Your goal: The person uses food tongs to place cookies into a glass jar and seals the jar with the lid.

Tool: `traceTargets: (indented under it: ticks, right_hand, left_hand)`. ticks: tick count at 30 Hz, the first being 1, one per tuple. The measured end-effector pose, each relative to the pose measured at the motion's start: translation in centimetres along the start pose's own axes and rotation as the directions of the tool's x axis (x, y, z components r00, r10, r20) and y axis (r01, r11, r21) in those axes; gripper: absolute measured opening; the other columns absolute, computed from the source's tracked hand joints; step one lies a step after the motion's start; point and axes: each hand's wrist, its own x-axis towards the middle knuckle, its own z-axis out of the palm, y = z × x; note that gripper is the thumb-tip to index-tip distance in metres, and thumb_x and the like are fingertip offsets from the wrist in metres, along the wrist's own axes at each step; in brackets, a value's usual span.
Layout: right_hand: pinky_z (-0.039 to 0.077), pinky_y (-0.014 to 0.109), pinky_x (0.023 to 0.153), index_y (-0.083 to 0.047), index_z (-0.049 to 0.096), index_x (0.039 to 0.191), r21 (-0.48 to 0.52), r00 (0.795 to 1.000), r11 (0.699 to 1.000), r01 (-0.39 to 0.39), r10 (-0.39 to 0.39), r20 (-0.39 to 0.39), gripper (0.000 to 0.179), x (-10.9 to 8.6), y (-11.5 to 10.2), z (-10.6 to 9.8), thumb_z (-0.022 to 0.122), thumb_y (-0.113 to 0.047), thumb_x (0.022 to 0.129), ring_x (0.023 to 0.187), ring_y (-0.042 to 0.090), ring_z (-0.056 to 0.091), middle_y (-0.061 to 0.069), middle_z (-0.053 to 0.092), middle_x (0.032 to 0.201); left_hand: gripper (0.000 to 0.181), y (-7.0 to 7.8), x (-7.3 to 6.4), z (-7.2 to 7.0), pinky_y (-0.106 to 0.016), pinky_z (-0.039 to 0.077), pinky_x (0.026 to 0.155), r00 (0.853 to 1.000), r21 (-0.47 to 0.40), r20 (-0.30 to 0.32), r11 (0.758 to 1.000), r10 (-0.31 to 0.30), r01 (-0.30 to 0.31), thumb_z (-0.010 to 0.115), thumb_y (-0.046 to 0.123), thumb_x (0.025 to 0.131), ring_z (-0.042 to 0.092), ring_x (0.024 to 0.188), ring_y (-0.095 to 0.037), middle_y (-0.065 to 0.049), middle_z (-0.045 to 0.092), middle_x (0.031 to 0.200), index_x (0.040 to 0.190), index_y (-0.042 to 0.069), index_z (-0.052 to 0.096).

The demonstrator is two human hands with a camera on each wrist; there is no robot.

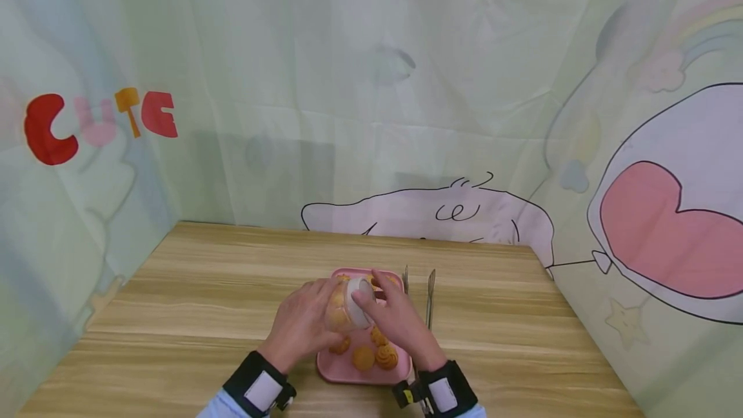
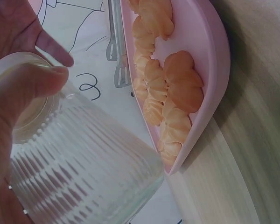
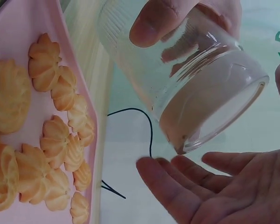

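A clear ribbed glass jar [image 1: 339, 310] is tilted above the pink tray [image 1: 348, 376], its pale round end [image 3: 224, 102] facing right. My left hand [image 1: 298, 318] grips the jar from the left, with the thumb [image 2: 39, 84] lying across it near that end. My right hand [image 1: 402, 321] is beside the pale end, fingers extended and spread, not closed round the jar. Whether a fingertip touches its edge I cannot tell. Golden piped cookies [image 3: 56, 140] lie on the tray under and around the hands; some are hidden by the hands and jar.
Slotted metal utensils resembling tongs [image 1: 430, 298] lie just right of the tray. The wooden table [image 1: 232, 276] meets a printed cloth backdrop [image 1: 261, 147] at the back and sides. Black straps with small cameras are worn on both wrists.
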Motion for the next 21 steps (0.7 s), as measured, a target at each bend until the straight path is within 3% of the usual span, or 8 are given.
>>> traceTargets:
  ticks: [3, 6, 9, 14, 21]
  right_hand:
    - [0.052, 0.047, 0.087, -0.013, 0.036, 0.143, -0.042, 0.999, 0.998, -0.041, 0.04, -0.005, 0.075, 0.13, -0.14, -0.06, 0.048, -0.062, 0.087, 0.116, 0.031, 0.053, 0.013, 0.05, 0.135]
    - [0.053, 0.042, 0.084, -0.013, 0.039, 0.142, -0.072, 0.999, 0.997, -0.033, 0.034, 0.014, 0.075, 0.19, -0.11, -0.18, 0.05, -0.061, 0.086, 0.112, 0.027, 0.055, 0.01, 0.054, 0.13]
    - [0.053, 0.044, 0.086, -0.013, 0.037, 0.143, -0.079, 0.999, 0.997, 0.022, -0.019, 0.038, 0.073, 0.11, 0.04, -0.29, 0.052, -0.058, 0.087, 0.115, 0.031, 0.054, 0.012, 0.052, 0.134]
    - [0.045, 0.052, 0.098, -0.016, 0.031, 0.146, -0.01, 0.989, 0.992, 0.127, -0.126, 0.079, 0.07, -0.06, 0.45, -0.48, 0.056, -0.047, 0.089, 0.128, 0.035, 0.045, 0.012, 0.04, 0.146]
    - [0.037, 0.052, 0.106, -0.018, 0.027, 0.147, 0.038, 0.976, 0.982, 0.187, -0.19, 0.102, 0.071, -0.14, 0.66, -0.65, 0.059, -0.042, 0.089, 0.135, 0.031, 0.037, 0.008, 0.034, 0.15]
  left_hand:
    - [0.093, 0.02, -0.02, 0.02, -0.046, 0.051, 0.088, 1.0, 0.001, 0.002, 1.0, -0.001, 0.001, 0.087, 0.044, 0.053, 0.058, 0.107, -0.022, -0.004, 0.061, 0.119, 0.133, 0.018, 0.046]
    - [0.094, 0.01, -0.04, 0.01, -0.046, 0.051, 0.088, 1.0, 0.002, 0.004, 1.0, -0.002, 0.002, 0.087, 0.044, 0.053, 0.058, 0.108, -0.022, -0.004, 0.061, 0.12, 0.133, 0.018, 0.045]
    - [0.095, -0.04, -0.07, -0.01, -0.045, 0.051, 0.088, 1.0, 0.002, 0.003, 1.0, 0.001, -0.001, 0.087, 0.043, 0.053, 0.058, 0.108, -0.022, -0.004, 0.061, 0.12, 0.134, 0.017, 0.045]
    - [0.094, -0.06, -0.06, -0.1, -0.045, 0.051, 0.088, 1.0, 0.007, 0.001, 1.0, 0.003, -0.003, 0.087, 0.043, 0.053, 0.058, 0.106, -0.021, -0.004, 0.061, 0.118, 0.134, 0.016, 0.045]
    - [0.095, -0.06, -0.01, -0.12, -0.045, 0.052, 0.087, 1.0, 0.003, -0.008, 1.0, 0.006, -0.006, 0.088, 0.042, 0.053, 0.059, 0.105, -0.021, -0.004, 0.062, 0.117, 0.133, 0.016, 0.046]
